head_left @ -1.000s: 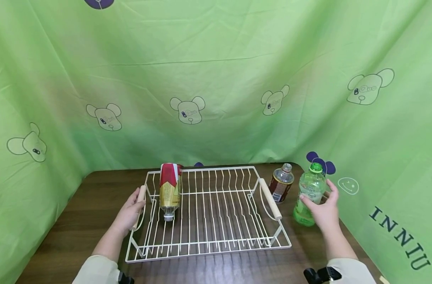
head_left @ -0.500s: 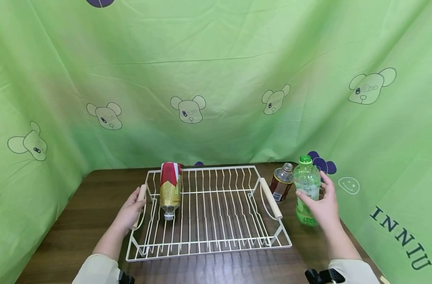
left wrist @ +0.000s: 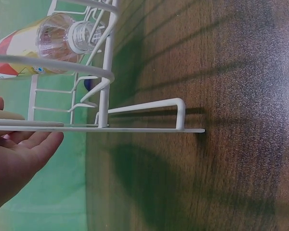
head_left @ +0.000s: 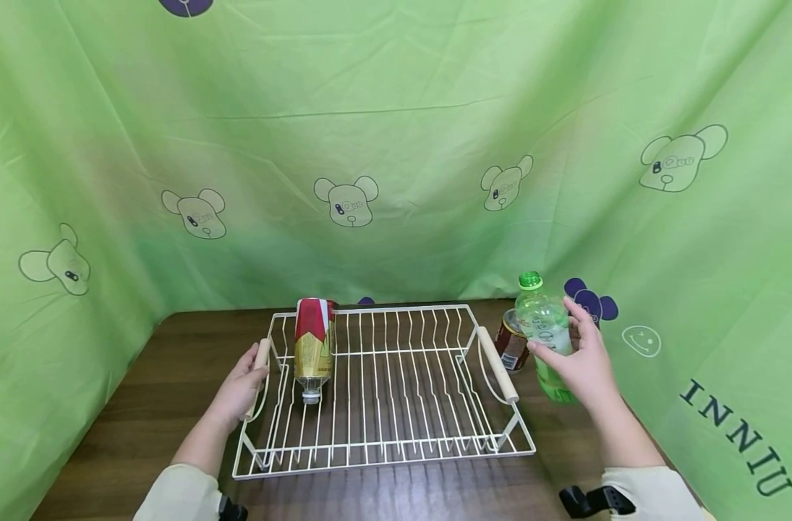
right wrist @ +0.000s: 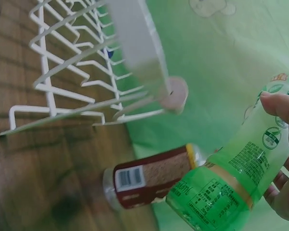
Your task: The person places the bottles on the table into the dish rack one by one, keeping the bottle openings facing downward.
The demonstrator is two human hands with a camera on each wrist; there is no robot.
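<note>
My left hand [head_left: 239,387] grips the wooden handle [left wrist: 7,115] on the left side of a white wire dish rack [head_left: 396,441]. A bottle with a red and yellow label [head_left: 313,340] lies in the rack's left part, its neck toward me. To the right of the rack, my right hand [head_left: 584,362] holds a green plastic bottle [head_left: 542,318] around its middle, with the thumb on the near side. The bottle tilts to the left, its neck up and uncapped. Behind it stands a bottle with a dark brown label [right wrist: 151,178], its top hidden in the head view.
The rack stands on a dark wooden table [head_left: 142,412]. Its right wooden handle [head_left: 497,364] lies close to the green bottle. A green printed curtain [head_left: 409,239] hangs behind the table and along both sides.
My right hand has lifted the green bottle and moved it left toward the rack, tilting its neck left in front of the brown-labelled bottle. My left hand stays on the handle.
</note>
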